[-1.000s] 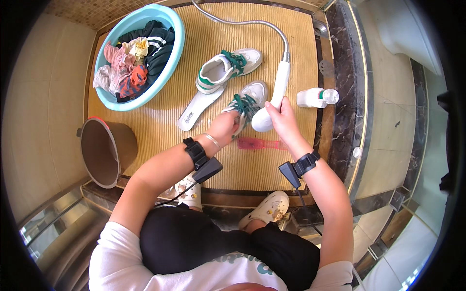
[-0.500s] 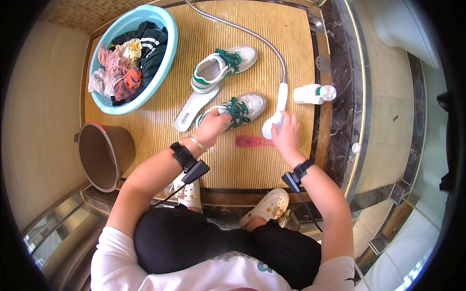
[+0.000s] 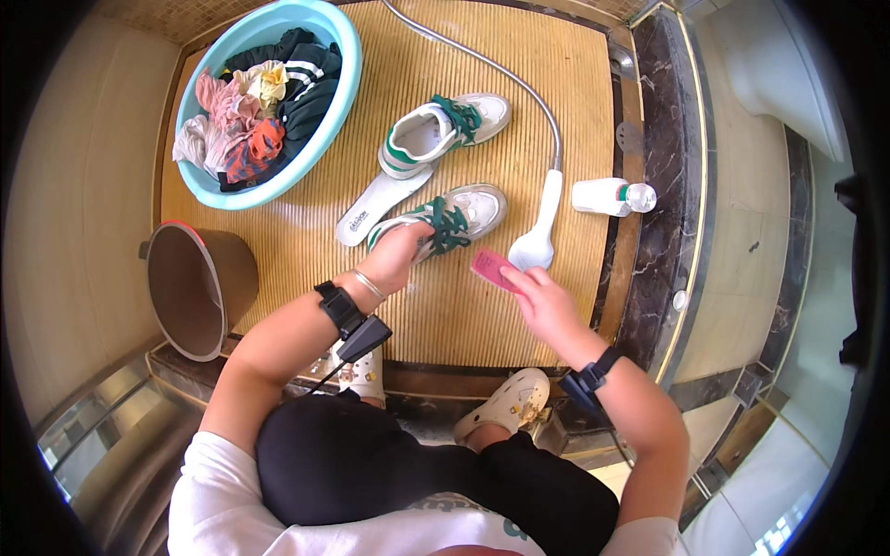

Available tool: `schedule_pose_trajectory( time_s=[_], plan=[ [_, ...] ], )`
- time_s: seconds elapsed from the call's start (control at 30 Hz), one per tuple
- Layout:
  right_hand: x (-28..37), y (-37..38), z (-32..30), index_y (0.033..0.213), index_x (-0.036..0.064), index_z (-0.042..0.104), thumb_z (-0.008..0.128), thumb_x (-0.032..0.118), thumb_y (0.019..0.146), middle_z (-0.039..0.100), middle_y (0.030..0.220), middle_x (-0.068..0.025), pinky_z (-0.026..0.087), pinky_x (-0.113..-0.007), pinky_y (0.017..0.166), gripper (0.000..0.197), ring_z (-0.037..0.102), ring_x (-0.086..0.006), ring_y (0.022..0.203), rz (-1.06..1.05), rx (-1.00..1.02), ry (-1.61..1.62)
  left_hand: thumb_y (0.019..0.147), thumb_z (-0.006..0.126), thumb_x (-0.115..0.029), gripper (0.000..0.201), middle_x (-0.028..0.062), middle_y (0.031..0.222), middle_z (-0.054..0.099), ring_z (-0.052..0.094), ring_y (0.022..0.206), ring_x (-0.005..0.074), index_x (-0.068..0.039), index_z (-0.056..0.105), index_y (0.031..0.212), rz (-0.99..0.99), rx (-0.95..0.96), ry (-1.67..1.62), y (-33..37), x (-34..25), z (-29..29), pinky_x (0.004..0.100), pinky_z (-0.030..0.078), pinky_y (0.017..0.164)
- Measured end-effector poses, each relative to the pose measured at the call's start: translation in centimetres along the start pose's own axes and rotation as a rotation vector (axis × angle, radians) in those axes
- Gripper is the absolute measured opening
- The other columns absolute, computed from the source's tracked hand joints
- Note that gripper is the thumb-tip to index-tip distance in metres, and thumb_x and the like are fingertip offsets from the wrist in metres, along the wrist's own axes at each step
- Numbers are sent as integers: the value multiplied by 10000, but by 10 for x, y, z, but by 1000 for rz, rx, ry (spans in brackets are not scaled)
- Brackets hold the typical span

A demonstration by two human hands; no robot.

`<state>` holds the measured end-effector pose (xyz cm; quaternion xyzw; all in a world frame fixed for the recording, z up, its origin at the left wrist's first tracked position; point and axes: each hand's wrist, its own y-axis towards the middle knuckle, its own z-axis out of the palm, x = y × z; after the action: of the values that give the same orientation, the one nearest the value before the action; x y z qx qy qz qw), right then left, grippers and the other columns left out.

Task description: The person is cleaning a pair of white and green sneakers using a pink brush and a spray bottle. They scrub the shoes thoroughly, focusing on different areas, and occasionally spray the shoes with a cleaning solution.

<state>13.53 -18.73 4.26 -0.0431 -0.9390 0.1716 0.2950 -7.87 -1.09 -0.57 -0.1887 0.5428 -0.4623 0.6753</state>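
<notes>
Pink brush (image 3: 489, 268) in right hand (image 3: 538, 301), one shoe (image 3: 443, 219) under left hand (image 3: 400, 255).
Two white shoes with green laces: near one gripped, second shoe (image 3: 440, 132) farther. One insole (image 3: 380, 204) between them, one shower head (image 3: 538, 241) right, one bottle (image 3: 612, 196) far right, one basin (image 3: 264, 93) far left.

Two sneakers (image 3: 443, 134), one brush (image 3: 489, 269)

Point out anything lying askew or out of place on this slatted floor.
A loose white insole lies flat between the two shoes. The far sneaker is tipped on its side. The shower head lies on the floor, and a white bottle lies toppled by the dark ledge.
</notes>
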Motion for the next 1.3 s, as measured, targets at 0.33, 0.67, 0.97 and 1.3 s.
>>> schedule_pose_trajectory(
  time_s=[0.33, 0.67, 0.97, 1.3],
  plan=[
    [87, 63, 66, 1491, 251, 428, 536, 126, 989, 541, 818, -165, 474, -381, 634, 528, 585, -289, 706, 200, -273, 292, 1036, 448, -208, 280, 67, 1090, 675, 628, 973, 184, -42, 603, 1199, -66, 26, -314, 9, 13, 11, 350, 492, 898],
    [85, 69, 63, 1430, 199, 507, 557, 170, 964, 535, 831, -207, 516, -462, 620, 469, 609, -394, 687, 272, -260, 116, 1059, 433, -219, 277, 60, 1105, 673, 632, 1023, 198, -48, 563, 1233, -35, 46, -222, 20, 34, -5, 330, 493, 890],
    [95, 66, 49, 1471, 234, 430, 535, 173, 945, 568, 873, -218, 535, -473, 631, 540, 641, -403, 696, 372, -127, 43, 1040, 492, -216, 180, -30, 1001, 660, 586, 793, 81, -113, 605, 1134, -77, -6, -17, 10, 43, 0, 255, 447, 624],
    [77, 66, 51, 1391, 249, 541, 557, 257, 967, 578, 836, -176, 540, -450, 614, 424, 644, -360, 683, 398, -211, 52, 1011, 555, -263, 233, 2, 815, 613, 501, 655, 100, -41, 614, 1051, 24, -92, -4, 8, 49, 14, 275, 400, 572]
  ],
)
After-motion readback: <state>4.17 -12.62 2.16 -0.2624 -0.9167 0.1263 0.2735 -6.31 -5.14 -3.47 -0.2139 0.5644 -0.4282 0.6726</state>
